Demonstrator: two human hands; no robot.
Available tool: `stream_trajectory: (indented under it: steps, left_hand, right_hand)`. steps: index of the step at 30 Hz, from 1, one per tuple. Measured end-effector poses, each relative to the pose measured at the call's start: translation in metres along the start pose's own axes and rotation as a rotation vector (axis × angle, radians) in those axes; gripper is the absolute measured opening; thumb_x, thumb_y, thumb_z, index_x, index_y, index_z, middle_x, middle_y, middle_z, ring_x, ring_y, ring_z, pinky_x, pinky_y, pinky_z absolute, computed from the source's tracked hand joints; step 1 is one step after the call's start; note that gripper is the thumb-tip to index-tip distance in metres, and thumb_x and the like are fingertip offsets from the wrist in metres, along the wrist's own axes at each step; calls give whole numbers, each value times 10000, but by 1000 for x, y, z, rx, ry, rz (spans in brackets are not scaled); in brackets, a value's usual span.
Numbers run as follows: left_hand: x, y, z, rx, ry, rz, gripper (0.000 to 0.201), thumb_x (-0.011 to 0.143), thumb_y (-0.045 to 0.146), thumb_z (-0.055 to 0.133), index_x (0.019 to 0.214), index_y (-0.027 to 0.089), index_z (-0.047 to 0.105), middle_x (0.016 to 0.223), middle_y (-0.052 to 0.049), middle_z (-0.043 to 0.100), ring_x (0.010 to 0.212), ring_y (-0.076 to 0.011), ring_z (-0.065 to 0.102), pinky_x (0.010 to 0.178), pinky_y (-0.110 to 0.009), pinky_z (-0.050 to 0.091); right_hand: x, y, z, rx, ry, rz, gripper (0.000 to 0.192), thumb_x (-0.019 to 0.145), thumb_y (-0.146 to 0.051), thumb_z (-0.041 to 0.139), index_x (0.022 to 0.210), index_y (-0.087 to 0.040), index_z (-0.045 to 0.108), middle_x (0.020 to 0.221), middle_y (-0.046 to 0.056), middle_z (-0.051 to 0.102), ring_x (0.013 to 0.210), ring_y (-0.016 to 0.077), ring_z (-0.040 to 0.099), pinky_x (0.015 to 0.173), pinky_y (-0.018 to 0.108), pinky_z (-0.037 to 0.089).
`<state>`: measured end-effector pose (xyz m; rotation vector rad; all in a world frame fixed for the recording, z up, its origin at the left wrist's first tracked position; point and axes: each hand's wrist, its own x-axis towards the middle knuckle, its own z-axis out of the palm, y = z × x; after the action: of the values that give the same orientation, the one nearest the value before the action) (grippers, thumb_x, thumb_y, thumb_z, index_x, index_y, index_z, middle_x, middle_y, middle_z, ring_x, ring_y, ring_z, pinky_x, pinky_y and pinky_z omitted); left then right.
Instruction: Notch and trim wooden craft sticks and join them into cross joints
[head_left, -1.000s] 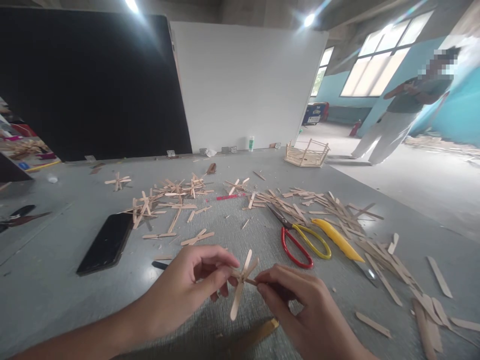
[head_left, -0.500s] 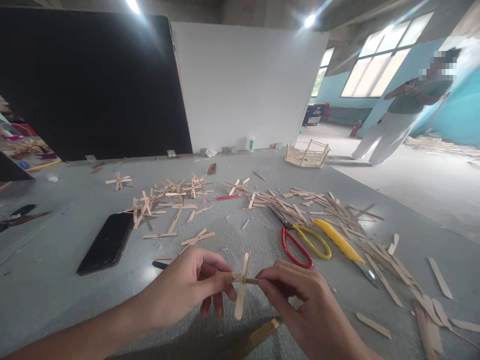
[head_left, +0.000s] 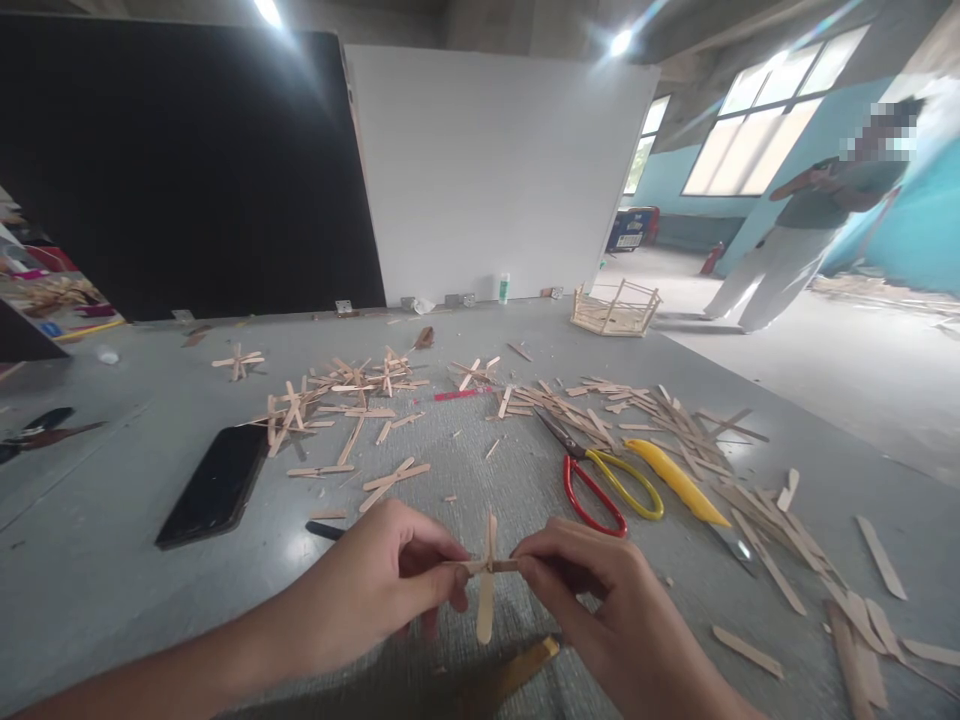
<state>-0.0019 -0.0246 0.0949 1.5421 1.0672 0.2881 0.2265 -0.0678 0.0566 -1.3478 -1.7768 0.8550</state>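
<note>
Both hands hold a small cross of wooden craft sticks (head_left: 487,580) just above the grey floor. My left hand (head_left: 375,580) pinches the left end of its horizontal stick. My right hand (head_left: 600,600) pinches the right end. The longer stick stands nearly upright between them. Red and yellow scissors (head_left: 607,485) lie just beyond my right hand, next to a yellow-handled knife (head_left: 679,482).
A black phone (head_left: 214,485) lies at the left. Loose sticks and several glued stick crosses (head_left: 352,385) are scattered across the floor, denser at the right (head_left: 787,540). A stick basket (head_left: 613,308) and a glue bottle (head_left: 502,287) stand by the white board. A person (head_left: 795,240) stands far right.
The stick cross has been turned in my fingers, so its long stick went from tilted to nearly upright. Both hands dropped slightly and kept their grip.
</note>
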Motion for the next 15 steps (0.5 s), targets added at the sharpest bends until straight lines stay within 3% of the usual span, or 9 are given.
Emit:
stream_trajectory:
  steps: [11, 15]
  left_hand:
    - [-1, -1, 3, 67, -17, 56, 370, 996, 403, 548, 799, 159, 745, 766, -40, 743, 645, -148, 604, 565, -238, 404]
    - [-2, 0, 3, 72, 8, 42, 417, 998, 450, 542, 767, 162, 736, 733, -26, 697, 607, -139, 585, 534, -229, 386]
  right_hand:
    - [1, -4, 1, 2, 11, -30, 252, 976, -277, 558, 812, -207, 736, 670, -2, 639, 595, 141, 535, 531, 233, 422]
    - [-1, 2, 3, -45, 120, -42, 150, 987, -266, 549, 973, -213, 688, 671, -23, 629, 562, 128, 565, 527, 212, 472]
